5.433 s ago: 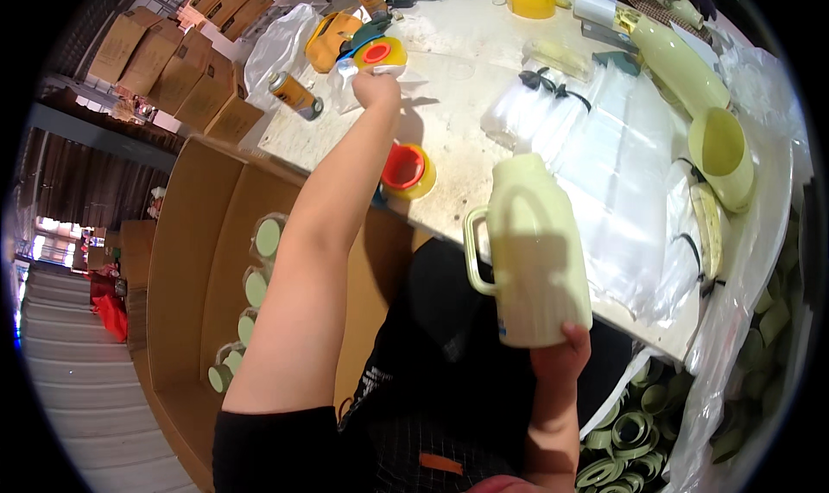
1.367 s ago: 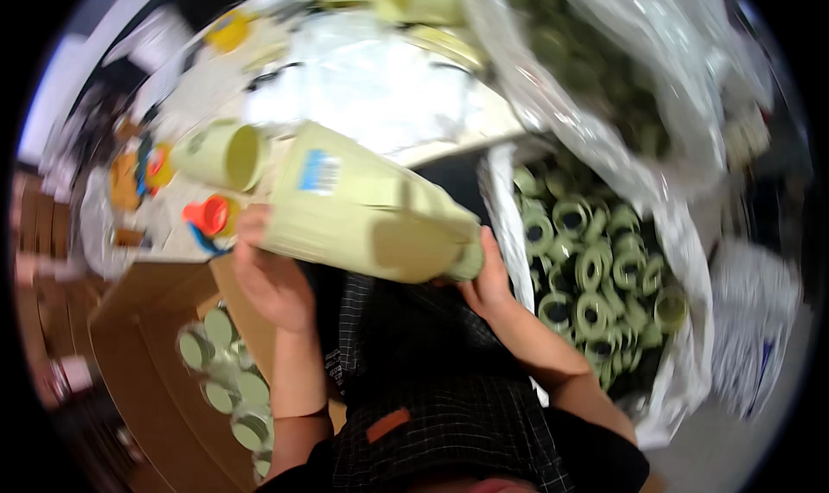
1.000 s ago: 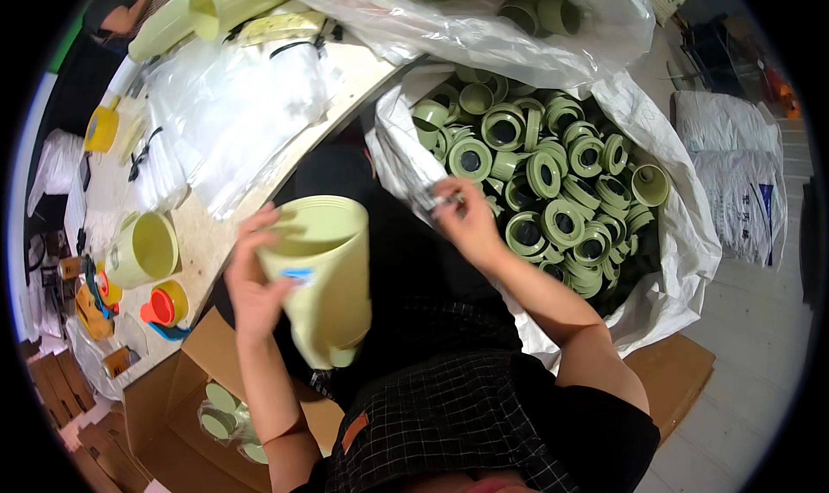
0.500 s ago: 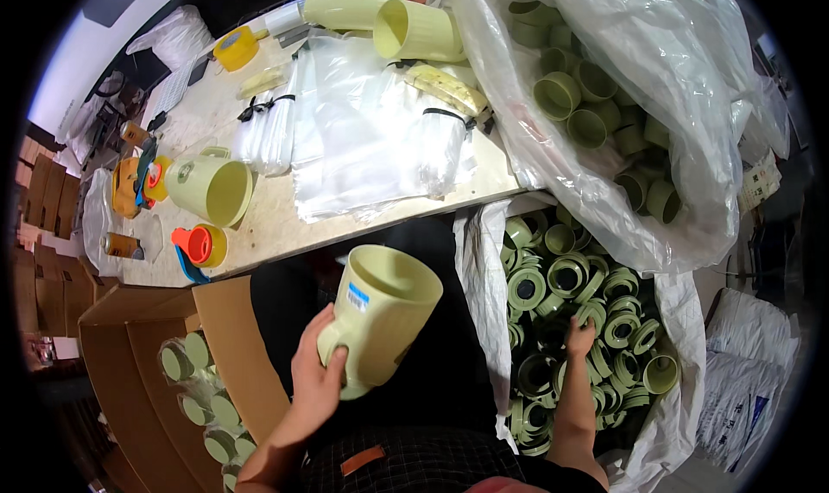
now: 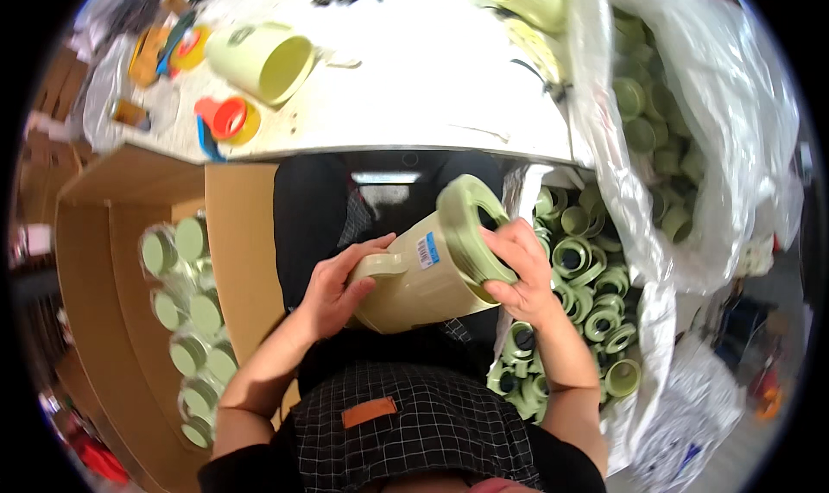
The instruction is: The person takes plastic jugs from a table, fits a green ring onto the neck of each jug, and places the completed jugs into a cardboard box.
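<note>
Over my lap, a pale green plastic jug (image 5: 410, 290) with a blue and white sticker lies tilted, its mouth up and to the right. My left hand (image 5: 332, 286) is closed round it at the handle side. My right hand (image 5: 524, 273) grips a green ring-shaped lid (image 5: 464, 225) with a dark round opening, its fingers hooked inside. The lid is held at the jug's mouth, slightly askew. Whether it is seated on the rim cannot be seen. More such lids fill a white sack (image 5: 652, 355) to my right.
A cardboard box (image 5: 129, 320) on the left holds several wrapped green-topped items. On the table (image 5: 380, 135) ahead lie another jug (image 5: 263, 66) and a red-topped container (image 5: 226, 117). A clear plastic bag (image 5: 596, 104) of green cups hangs at the right.
My right hand has come out of the sack with a ring-shaped lid and brought it to the jug. The jug has tipped over toward the right. The view has tilted downward.
</note>
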The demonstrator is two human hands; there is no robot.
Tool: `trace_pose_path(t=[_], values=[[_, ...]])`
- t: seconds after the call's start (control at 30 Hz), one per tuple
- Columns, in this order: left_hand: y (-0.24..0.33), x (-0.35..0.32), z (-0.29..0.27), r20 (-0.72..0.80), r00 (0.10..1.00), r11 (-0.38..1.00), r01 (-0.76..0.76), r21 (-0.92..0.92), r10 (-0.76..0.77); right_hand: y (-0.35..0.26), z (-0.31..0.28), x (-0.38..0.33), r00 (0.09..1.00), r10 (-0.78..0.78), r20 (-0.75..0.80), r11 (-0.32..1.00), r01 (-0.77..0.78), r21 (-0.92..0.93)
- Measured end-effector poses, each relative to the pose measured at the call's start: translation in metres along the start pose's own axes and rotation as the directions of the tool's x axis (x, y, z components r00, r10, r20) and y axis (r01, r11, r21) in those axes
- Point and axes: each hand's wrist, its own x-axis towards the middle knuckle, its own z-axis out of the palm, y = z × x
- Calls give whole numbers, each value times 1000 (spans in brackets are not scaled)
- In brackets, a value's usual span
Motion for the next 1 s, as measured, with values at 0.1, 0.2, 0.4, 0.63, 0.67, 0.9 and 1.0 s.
trace_pose_path(t=[0.1, 0.2, 0.4, 0.63, 0.67, 0.9, 1.0], values=[[-10, -4, -9, 8, 999, 989, 38, -145, -37, -15, 3, -8, 999, 10, 34, 999, -8, -44], [-13, -9, -10, 8, 1000, 987, 4, -162, -3, -23, 10, -13, 999, 28, 34, 999, -27, -32], [9, -27, 27, -5, 998, 938, -49, 344, 55, -37, 12, -1, 928, 374, 9, 917, -368, -152], [-28, -13, -9, -160, 986, 997, -58, -52, 49, -74, 6, 19, 971, 89, 222, 931, -2, -366], [-18, -11, -3, -170, 984, 998, -39, 58, 48, -66, 5, 17, 983, 122, 137, 927, -64, -369], [-27, -14, -3, -188, 973, 986, -116, 117, 137, -80, 9, 36, 944, 257, 207, 927, -180, -330], [5, -16, 27, -111, 989, 932, -54, 359, 100, -28, 12, 33, 850, 527, -6, 834, -518, -191]])
